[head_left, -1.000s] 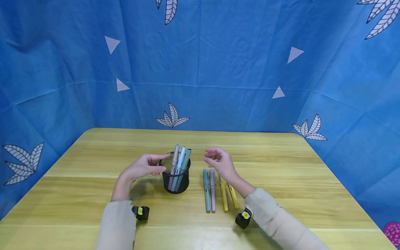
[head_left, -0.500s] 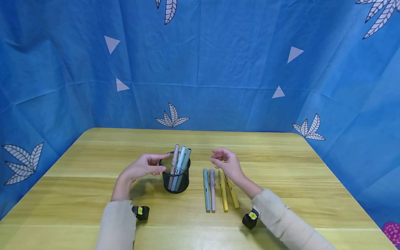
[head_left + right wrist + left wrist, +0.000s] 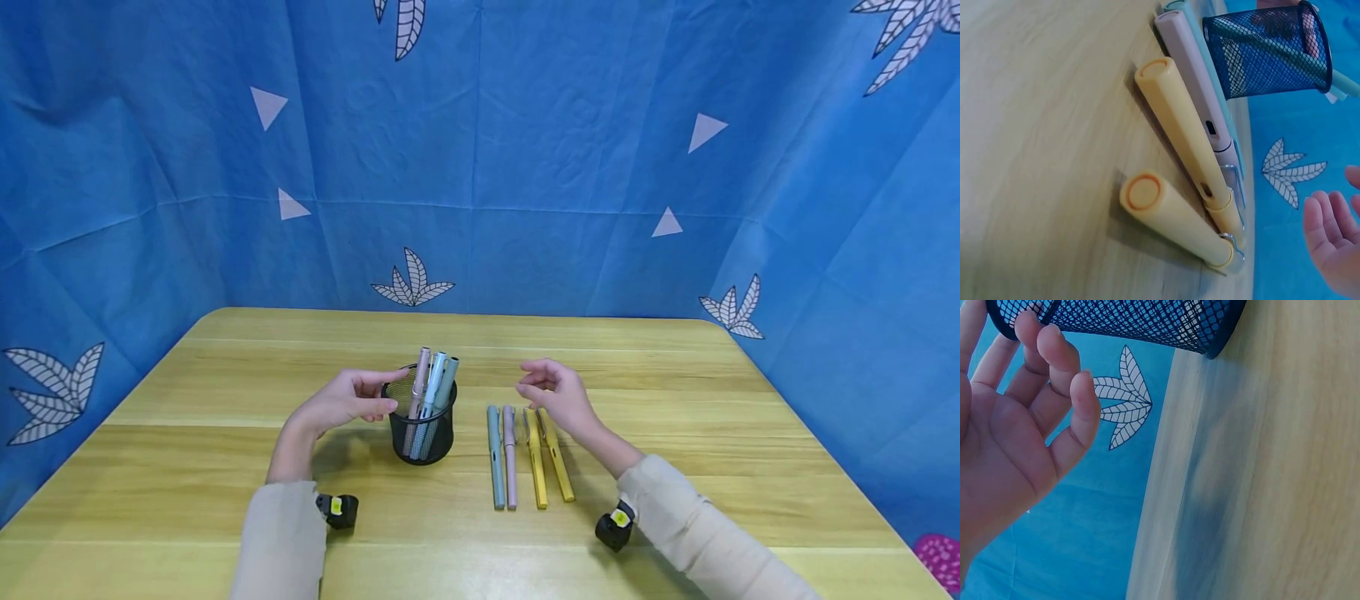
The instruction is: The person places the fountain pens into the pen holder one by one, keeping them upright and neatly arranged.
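The left hand (image 3: 341, 402), fingers loosely curved and holding nothing, steadies the mesh pen cup (image 3: 422, 433) at its 9 o'clock. The right hand (image 3: 558, 396) hovers relaxed and empty above the yellow pens (image 3: 546, 458) lying on the tabletop (image 3: 675, 433) at the cup's 3 o'clock; best pinch one mid-barrel.

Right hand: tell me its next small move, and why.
Probably lower the right hand onto the nearest yellow pen and pinch it. The hand hovers open and holds nothing, just above the far ends of four pens lying side by side on the table, while the left hand rests at the mesh cup, which already has pens in it.
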{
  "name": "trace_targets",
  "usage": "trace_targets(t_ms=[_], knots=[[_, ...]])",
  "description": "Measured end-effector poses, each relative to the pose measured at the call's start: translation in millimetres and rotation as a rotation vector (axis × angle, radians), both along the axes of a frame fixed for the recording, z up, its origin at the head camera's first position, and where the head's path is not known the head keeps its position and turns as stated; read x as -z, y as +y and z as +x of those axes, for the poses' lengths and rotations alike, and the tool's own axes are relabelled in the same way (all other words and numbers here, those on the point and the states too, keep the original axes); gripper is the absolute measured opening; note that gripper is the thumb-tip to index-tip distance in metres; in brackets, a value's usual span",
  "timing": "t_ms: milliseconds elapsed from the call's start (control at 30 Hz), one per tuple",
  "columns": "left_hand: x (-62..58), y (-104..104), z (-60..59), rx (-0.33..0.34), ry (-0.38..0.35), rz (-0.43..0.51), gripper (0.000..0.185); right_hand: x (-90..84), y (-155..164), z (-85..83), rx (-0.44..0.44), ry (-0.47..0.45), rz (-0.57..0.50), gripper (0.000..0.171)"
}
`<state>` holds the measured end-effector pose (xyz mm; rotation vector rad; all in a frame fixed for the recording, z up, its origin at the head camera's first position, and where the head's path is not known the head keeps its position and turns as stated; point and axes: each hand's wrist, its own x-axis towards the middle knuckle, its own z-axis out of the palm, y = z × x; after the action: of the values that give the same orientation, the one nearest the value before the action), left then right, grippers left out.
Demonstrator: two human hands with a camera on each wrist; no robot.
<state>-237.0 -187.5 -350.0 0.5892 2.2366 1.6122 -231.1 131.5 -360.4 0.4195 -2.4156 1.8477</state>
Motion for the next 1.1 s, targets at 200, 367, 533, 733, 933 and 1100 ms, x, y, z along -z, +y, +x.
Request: trace_targets(t_ms=[200, 367, 533, 733, 933, 1100], knots=[[0.9, 0, 0.3, 0.000, 0.003, -0.010, 0.053, 1.4, 6, 0.4, -0.001, -0.045, 0.036, 0.030], [0.8, 0, 1.2, -0.006, -0.004, -0.011, 0.054, 6.0, 12, -1.8, -0.011, -0.074, 0.063, 0.031], [-0.2, 1, 1.2, -0.009, -0.008, -0.009, 0.052, 7.8, 18, -3.6, -0.029, -0.109, 0.084, 0.033], [0.0, 1, 1.1, -0.013, -0.015, -0.016, 0.051, 10.0, 24, -3.5, -0.072, -0.160, 0.096, 0.038], [1.0, 1, 1.7, -0.009, -0.016, -0.015, 0.051, 12.8, 29, -5.4, -0.074, -0.210, 0.132, 0.039], [0.2, 1, 1.6, -0.003, -0.014, -0.012, 0.055, 16.5, 33, -8.0, -0.081, -0.241, 0.151, 0.040]])
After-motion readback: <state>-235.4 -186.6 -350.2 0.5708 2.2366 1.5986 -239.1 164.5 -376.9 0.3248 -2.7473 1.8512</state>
